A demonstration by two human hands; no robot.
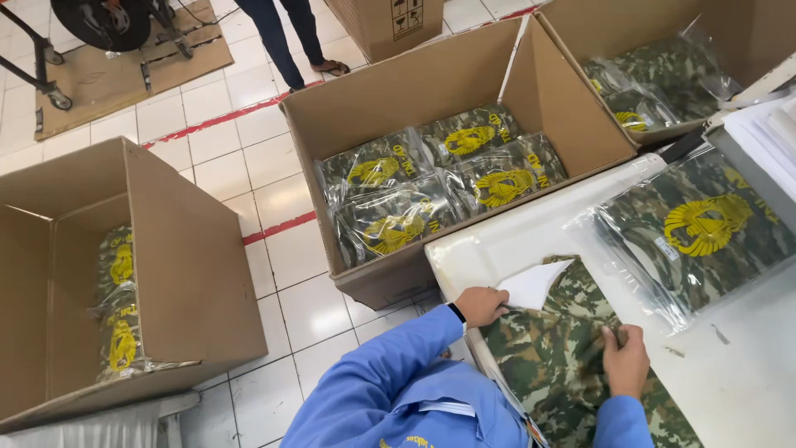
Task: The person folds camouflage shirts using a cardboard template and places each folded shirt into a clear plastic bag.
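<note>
The camouflage garment (564,365) is lying on the white bench (746,382), running away from the person. The left hand (481,305) is pinching its near-left edge beside the paper sheet (533,284); the right hand (626,361) is gripping the cloth's middle.

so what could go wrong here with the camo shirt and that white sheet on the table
1. The white sheet is only pinned at one corner by the left hand, so it may shift or crease.
2. The camouflage garment hangs over the table edge and could slide toward the floor.
3. The bagged garment lies close by, so the right hand might nudge it.
</note>
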